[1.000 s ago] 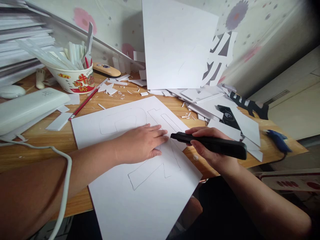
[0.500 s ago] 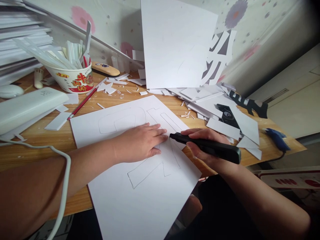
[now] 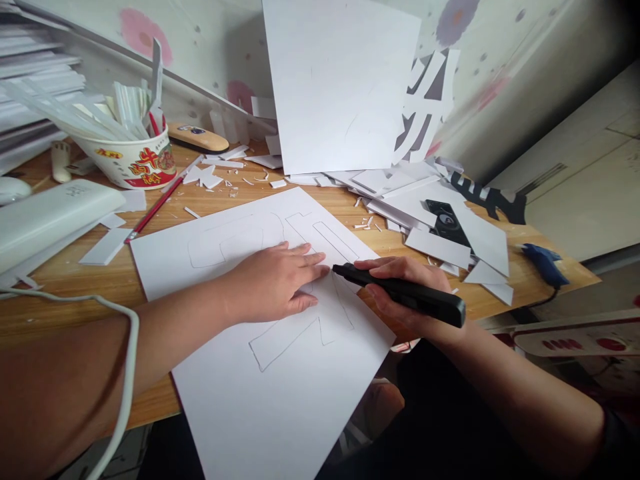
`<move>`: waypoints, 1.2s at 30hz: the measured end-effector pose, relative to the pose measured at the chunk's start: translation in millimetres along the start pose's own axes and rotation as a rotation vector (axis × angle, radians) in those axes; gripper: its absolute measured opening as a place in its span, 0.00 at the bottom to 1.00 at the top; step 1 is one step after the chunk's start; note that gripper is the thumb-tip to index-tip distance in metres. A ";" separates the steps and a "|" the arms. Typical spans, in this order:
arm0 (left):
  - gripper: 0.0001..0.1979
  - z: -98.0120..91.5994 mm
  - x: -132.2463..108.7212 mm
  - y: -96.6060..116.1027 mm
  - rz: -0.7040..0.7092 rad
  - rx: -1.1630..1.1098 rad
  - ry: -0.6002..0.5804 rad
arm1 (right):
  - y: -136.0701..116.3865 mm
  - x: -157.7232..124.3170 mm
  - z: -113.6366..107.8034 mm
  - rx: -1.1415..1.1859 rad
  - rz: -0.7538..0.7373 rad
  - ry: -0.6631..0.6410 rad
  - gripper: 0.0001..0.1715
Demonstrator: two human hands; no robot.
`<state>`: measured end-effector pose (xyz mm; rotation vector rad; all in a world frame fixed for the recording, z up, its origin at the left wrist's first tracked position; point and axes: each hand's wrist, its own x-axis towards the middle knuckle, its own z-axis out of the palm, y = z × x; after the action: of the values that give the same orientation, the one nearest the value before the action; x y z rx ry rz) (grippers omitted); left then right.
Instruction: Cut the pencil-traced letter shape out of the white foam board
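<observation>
I am resting the left hand [image 3: 275,283], spread, on the sheet [image 3: 260,427]; the right hand [image 3: 413,271], at three o'clock, is gripping a tool [image 3: 425,300]; left fingers [image 3: 314,272] should be clearing its tip [image 3: 337,269].

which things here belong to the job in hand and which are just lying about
In hand:
- marked white sheet, under the left hand
- black tool, held in the right hand, tip at the sheet

Apparently just lying about:
- red pencil
- printed bowl
- white scraps
- blue tool
</observation>
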<state>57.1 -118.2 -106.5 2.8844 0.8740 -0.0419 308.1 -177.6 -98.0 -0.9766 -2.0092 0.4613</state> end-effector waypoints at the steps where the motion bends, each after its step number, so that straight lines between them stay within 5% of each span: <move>1: 0.27 0.3 0.0 0.1 -0.007 0.001 0.004 | 0.3 -0.7 -0.3 -0.007 -0.001 -0.001 0.13; 36: 0.29 1.4 -1.1 0.0 -0.084 0.019 -0.047 | 5.1 -33.9 -24.8 -0.011 -0.072 -0.079 0.23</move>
<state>56.2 -119.1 -107.8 2.8507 0.9906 -0.1262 342.5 -201.5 -104.4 -0.9018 -2.1128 0.4561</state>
